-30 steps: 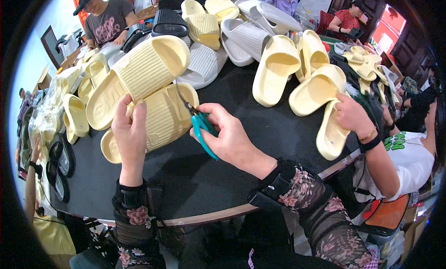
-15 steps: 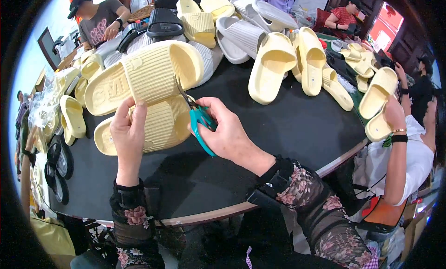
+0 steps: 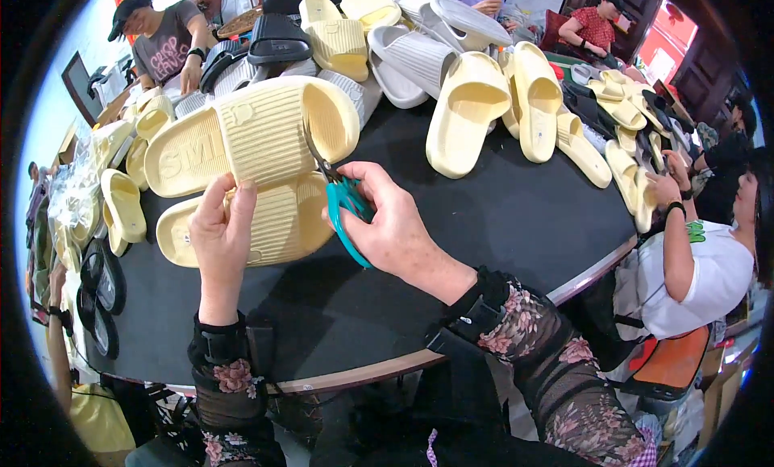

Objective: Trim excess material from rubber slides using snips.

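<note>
Turned nearer level since the earlier frame, two yellow slippers are pinched by the closed left hand over the black surface; scissors are gripped in the curled right hand. Light, soft handling is expected, best held by the ribbed straps.

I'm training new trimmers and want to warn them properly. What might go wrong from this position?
The teal-handled scissors in the right hand reach close to the upper yellow slipper, so a slip might nick its strap.
The left hand pinches that slipper near one edge, so it could twist.
The lower yellow slipper sits close by and might get scratched.
</note>
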The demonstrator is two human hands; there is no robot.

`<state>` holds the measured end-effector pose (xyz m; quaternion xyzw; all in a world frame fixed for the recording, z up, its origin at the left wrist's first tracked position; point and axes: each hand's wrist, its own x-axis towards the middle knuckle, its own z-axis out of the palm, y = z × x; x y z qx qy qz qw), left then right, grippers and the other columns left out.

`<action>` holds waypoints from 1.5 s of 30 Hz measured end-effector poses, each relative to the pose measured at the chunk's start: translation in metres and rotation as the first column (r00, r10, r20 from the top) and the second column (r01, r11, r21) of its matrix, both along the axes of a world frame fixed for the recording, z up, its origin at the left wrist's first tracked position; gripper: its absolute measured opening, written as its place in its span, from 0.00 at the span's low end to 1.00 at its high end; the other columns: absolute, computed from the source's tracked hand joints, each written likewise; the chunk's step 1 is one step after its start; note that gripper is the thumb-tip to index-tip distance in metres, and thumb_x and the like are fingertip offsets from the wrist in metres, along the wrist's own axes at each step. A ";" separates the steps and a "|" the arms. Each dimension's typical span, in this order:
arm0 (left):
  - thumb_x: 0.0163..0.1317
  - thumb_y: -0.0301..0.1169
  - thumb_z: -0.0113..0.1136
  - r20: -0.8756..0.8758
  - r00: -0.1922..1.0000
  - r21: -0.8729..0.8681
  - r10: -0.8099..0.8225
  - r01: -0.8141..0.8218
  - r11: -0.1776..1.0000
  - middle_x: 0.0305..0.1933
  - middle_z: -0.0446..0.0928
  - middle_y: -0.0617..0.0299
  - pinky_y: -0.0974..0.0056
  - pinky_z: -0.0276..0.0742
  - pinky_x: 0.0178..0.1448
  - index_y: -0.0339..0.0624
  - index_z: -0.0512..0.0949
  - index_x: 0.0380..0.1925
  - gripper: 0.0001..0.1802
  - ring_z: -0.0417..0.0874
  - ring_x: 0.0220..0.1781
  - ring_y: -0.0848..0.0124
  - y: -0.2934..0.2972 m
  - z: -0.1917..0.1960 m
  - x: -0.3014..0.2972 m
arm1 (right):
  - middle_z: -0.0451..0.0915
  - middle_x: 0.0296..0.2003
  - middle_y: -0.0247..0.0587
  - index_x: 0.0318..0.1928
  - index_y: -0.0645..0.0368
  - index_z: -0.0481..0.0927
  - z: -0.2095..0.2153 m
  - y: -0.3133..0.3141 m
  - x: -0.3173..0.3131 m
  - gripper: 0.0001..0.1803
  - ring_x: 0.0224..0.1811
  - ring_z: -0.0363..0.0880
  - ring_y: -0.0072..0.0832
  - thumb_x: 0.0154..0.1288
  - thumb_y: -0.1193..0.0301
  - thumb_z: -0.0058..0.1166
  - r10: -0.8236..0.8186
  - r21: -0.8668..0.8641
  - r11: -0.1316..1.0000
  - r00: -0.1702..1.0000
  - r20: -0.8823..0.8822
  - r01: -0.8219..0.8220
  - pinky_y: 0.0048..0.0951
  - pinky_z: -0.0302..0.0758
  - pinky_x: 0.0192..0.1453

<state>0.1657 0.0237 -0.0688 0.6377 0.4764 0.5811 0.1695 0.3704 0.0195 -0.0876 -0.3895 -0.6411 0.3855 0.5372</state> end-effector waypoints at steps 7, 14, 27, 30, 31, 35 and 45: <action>0.64 0.29 0.55 -0.104 0.994 0.019 0.022 -0.020 1.000 0.24 0.72 0.72 0.79 0.61 0.30 0.31 0.76 0.41 0.10 0.66 0.27 0.87 -0.001 0.001 0.004 | 0.79 0.31 0.52 0.49 0.68 0.69 -0.004 0.003 0.002 0.22 0.29 0.80 0.34 0.56 0.69 0.58 -0.006 0.033 0.999 1.000 -0.027 0.007 0.32 0.75 0.35; 0.64 0.28 0.56 -0.108 0.994 0.030 0.016 -0.013 0.999 0.23 0.72 0.71 0.78 0.61 0.29 0.32 0.77 0.41 0.10 0.66 0.26 0.86 -0.001 0.001 0.002 | 0.79 0.31 0.52 0.49 0.68 0.69 -0.007 0.005 0.000 0.23 0.30 0.80 0.34 0.56 0.69 0.59 -0.020 0.043 0.999 0.999 -0.041 0.022 0.32 0.75 0.36; 0.62 0.27 0.56 -0.161 0.987 0.049 0.007 0.001 0.999 0.23 0.73 0.68 0.76 0.65 0.31 0.33 0.76 0.39 0.08 0.68 0.27 0.84 -0.003 0.000 0.004 | 0.79 0.32 0.51 0.50 0.68 0.68 0.003 0.002 0.002 0.25 0.34 0.80 0.31 0.56 0.67 0.61 -0.058 -0.034 0.998 0.996 -0.063 0.056 0.31 0.75 0.39; 0.61 0.26 0.56 -0.180 0.984 0.071 0.011 0.002 0.997 0.23 0.74 0.66 0.75 0.66 0.31 0.33 0.76 0.38 0.08 0.69 0.27 0.83 -0.003 0.001 0.005 | 0.79 0.31 0.51 0.50 0.68 0.68 0.001 0.005 0.003 0.25 0.34 0.80 0.30 0.56 0.68 0.61 -0.060 -0.024 0.998 0.994 -0.089 0.058 0.31 0.75 0.39; 0.61 0.26 0.56 -0.199 0.980 0.094 0.019 -0.001 0.996 0.23 0.74 0.66 0.75 0.66 0.31 0.33 0.76 0.38 0.08 0.69 0.26 0.82 -0.003 0.000 0.005 | 0.79 0.31 0.51 0.50 0.68 0.68 0.001 0.005 0.003 0.25 0.34 0.80 0.30 0.56 0.68 0.61 -0.061 -0.025 0.998 0.994 -0.088 0.059 0.31 0.75 0.39; 0.61 0.26 0.57 -0.200 0.980 0.085 0.019 -0.002 0.996 0.24 0.75 0.64 0.74 0.68 0.32 0.34 0.77 0.38 0.08 0.70 0.27 0.81 -0.003 0.000 0.005 | 0.79 0.31 0.50 0.50 0.68 0.68 0.000 0.006 0.003 0.24 0.33 0.80 0.30 0.56 0.68 0.61 -0.071 -0.012 0.997 0.993 -0.098 0.070 0.31 0.75 0.39; 0.61 0.28 0.57 -0.214 0.977 0.068 0.022 -0.007 0.998 0.27 0.78 0.61 0.71 0.71 0.37 0.34 0.77 0.39 0.09 0.74 0.30 0.78 -0.004 -0.001 0.001 | 0.79 0.33 0.52 0.50 0.69 0.68 0.001 0.006 0.003 0.23 0.35 0.80 0.31 0.58 0.70 0.59 -0.065 0.026 0.997 0.991 -0.117 0.069 0.31 0.75 0.41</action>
